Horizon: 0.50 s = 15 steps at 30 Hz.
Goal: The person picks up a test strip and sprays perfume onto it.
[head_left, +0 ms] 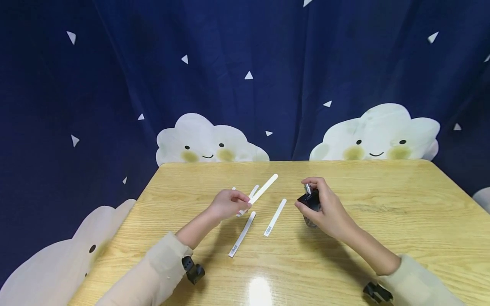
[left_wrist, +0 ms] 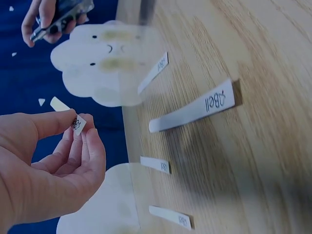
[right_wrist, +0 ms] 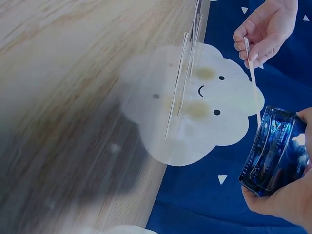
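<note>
My left hand [head_left: 228,205] pinches a white paper scent strip [head_left: 266,186] by its printed end, thumb against fingers, above the table. In the left wrist view the printed end of this strip [left_wrist: 79,125] shows between the fingertips. My right hand [head_left: 328,216] grips a dark glass perfume bottle [head_left: 311,200], held upright, with a finger over its silver spray head [head_left: 307,188]. Through the right wrist view the bottle's base [right_wrist: 274,148] looks blue and shiny. The held strip's rounded end points toward the bottle, with a gap between them.
Several more strips lie on the wooden table [head_left: 383,204]: one strip [head_left: 242,235] in front of the left hand, another strip [head_left: 275,217] between the hands, others partly behind the left hand. A dark blue curtain [head_left: 279,85] with cloud prints hangs behind the table.
</note>
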### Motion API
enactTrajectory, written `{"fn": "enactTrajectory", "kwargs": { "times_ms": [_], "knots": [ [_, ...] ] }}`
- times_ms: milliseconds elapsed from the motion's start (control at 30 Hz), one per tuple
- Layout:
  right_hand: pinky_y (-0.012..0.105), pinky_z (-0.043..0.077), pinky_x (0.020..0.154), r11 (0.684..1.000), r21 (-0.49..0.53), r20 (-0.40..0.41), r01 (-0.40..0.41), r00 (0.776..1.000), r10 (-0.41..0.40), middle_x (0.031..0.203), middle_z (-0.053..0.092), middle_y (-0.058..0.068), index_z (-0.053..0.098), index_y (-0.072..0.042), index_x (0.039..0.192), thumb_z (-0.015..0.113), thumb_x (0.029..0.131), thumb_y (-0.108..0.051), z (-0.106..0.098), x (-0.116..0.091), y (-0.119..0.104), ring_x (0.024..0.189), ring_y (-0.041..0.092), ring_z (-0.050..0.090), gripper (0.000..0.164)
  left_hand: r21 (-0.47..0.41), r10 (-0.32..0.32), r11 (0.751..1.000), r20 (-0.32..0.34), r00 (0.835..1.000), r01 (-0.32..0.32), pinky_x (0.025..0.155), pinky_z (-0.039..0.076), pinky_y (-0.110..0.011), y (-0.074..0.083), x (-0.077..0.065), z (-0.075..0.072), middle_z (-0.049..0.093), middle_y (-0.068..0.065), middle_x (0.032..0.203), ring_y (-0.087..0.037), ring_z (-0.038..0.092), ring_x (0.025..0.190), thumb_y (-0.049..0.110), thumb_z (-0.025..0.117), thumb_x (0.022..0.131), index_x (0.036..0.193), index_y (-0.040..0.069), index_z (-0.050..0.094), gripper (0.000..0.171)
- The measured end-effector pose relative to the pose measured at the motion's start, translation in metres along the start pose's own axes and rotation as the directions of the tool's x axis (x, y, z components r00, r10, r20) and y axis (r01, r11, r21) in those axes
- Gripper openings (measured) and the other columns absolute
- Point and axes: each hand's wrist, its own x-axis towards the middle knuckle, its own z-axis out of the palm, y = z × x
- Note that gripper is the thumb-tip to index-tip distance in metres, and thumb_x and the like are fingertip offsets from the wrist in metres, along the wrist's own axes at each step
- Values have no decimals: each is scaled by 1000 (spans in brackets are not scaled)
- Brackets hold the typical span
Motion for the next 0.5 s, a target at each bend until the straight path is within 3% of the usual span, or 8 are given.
{"fn": "enactTrajectory", "kwargs": {
  "times_ms": [333, 500],
  "knots": [
    [28, 54, 69, 1000, -16, 5, -4, 1000, 4, 109, 57, 14, 43, -5, 127, 72, 85, -17, 4, 4, -5, 88, 20, 58, 53, -16, 30, 999, 34, 999, -30, 80, 57, -37, 9, -6, 8, 69, -4, 81, -16, 67, 80, 10, 70, 85, 94, 2, 70, 12],
    [27, 54, 63, 999, -29, -56, 36, 998, -38, 102, 57, 13, 43, -5, 125, 75, 82, -14, 7, 4, -7, 81, 18, 59, 55, -27, 46, 999, 61, 997, -45, 77, 57, -33, 13, -9, 13, 69, -5, 81, -22, 67, 83, 10, 69, 85, 94, 1, 69, 13]
  ]
}}
